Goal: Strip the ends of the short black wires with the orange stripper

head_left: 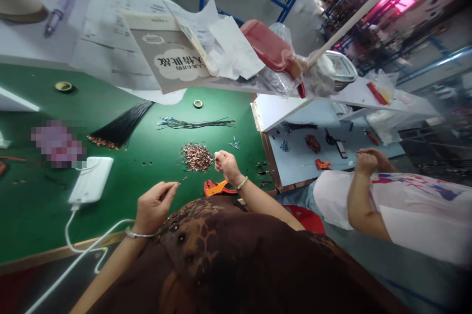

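My left hand (155, 206) is closed in a pinch above the green table, thumb and forefinger on a thin wire with a copper-coloured tip (183, 179). My right hand (227, 167) is closed too, beside a pile of small copper terminals (197, 157); what its fingertips hold, if anything, is too small to make out. An orange wire stripper (216, 187) lies just below the right hand, partly behind the wrist. Beyond the pile are small blue-ended pieces (234, 144) and a bundle of black wires with blue ends (195, 123).
Left on the table (121, 220) are a large black wire bundle (121, 125), a white power bank (91, 180) with a cable, and a tape roll (64, 87). Papers (110, 24) cover a shelf at the back. Right, a co-worker (372, 196) works at another bench.
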Motion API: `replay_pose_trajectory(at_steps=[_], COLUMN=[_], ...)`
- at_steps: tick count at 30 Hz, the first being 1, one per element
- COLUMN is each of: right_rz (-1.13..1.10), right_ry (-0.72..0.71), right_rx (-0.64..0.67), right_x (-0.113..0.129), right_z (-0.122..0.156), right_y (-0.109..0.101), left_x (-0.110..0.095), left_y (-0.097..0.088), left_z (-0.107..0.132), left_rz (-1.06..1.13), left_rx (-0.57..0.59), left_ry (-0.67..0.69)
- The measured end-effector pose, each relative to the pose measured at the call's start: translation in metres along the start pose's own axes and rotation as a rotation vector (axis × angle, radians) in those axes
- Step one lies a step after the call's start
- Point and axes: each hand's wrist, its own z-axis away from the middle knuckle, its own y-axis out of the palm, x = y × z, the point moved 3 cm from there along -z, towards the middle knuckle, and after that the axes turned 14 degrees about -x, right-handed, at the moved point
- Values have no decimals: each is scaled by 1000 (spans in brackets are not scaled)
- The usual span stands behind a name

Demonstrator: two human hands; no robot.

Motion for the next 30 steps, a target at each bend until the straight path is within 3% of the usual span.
replay_pose_trajectory(at_steps=[5,8,11,16,19,23,27,30], right_rz=[370,614,836,1081,1118,1069,903,718], right_ry=[-26,-108,-198,-307,-329,-295,-214,-158], right_rx=[123,142,144,291,339,331,302,334], right_x=[-28,-40,-50,-72,-83,-88,-79,-63], right_z=[-34,-38,-22,34,52,47,39,44], right_y=[3,-6,-34,-77,-83,-81,-75,-59], left_x=[7,6,10,17,16,9,5,3], left_y=[2,4,2,4,14,25,26,24], left_z=[4,5,4,0,-8,-17,-23,-24], left_rz=[15,26,20,49,87,119,98,57], left_rx=[35,52,32,-8,-4,32,47,38], left_ry=[-132,-162,-235,-383,-431,-418,-391,-365])
